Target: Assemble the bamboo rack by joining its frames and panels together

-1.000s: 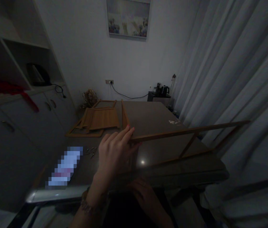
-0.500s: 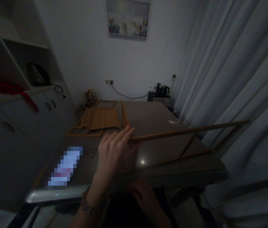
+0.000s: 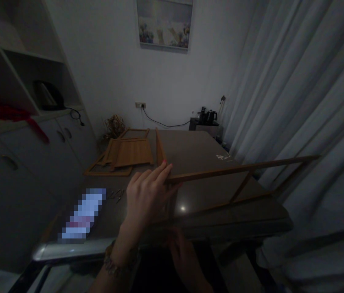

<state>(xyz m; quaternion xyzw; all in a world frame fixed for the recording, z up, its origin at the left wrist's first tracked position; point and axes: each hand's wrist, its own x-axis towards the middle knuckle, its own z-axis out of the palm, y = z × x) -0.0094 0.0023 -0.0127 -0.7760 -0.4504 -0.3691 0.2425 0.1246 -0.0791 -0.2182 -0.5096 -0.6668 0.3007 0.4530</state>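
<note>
My left hand is closed around the top corner of a wooden frame, which stands on its side and stretches away to the right. At that same corner a narrow wooden panel runs toward the back, its near end touching my fingertips. Low down by the table's front edge, my right hand is in deep shadow under the frame's near end. Its fingers look drawn together; what they hold, if anything, is too dark to make out. Small metal screws lie left of my left hand.
Slatted wooden panels and frames lie stacked at the back left of the brown table. A blurred, bright phone-like screen lies at the front left. White scraps are at the right, near the curtain.
My right hand has shifted slightly and its fingers have changed pose near the table edge. My left hand and the wooden frame stay in place.
</note>
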